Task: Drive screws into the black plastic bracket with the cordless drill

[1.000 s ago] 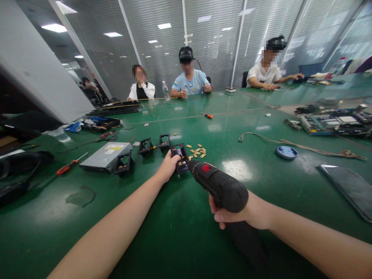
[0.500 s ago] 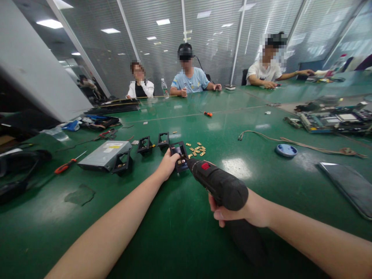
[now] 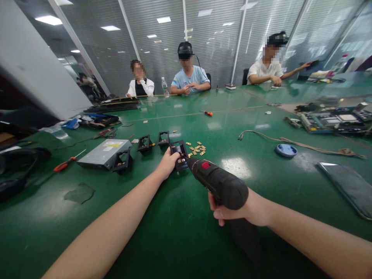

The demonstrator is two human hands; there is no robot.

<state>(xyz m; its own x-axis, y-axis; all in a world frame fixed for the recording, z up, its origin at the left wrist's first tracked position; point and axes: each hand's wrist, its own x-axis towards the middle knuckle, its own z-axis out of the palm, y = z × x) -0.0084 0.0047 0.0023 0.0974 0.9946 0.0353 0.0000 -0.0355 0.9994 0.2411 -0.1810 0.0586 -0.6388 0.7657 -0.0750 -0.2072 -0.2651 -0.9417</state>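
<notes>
Closed on the near left side of a black plastic frame point(image 3: 183, 146) is my left hand point(image 3: 166, 164), its thumb over the edge. Small brass pieces show inside that frame. My right hand point(image 3: 229, 215) grips a black cordless drill point(image 3: 222, 182) with a red switch. The drill's front end points left and down at the frame; its tip is hidden behind the chuck, so contact cannot be made out. Just beyond lie several small brass plates point(image 3: 197, 148). Similar black frames point(image 3: 144, 144) stand to the left, one of them leaning by a grey metal drive box point(image 3: 106, 153).
An orange-handled screwdriver point(image 3: 65, 165) lies at left, near a dark headset point(image 3: 17, 170). To the right are a blue round lid point(image 3: 286, 150), a phone point(image 3: 345, 190), a cable point(image 3: 267, 135) and circuit boards point(image 3: 337, 118). Three people sit across the green table point(image 3: 162, 240).
My hands, the drill and the held frame stay almost still. Across the table, the middle person's hands have come together, and the person at right has raised an outstretched hand.
</notes>
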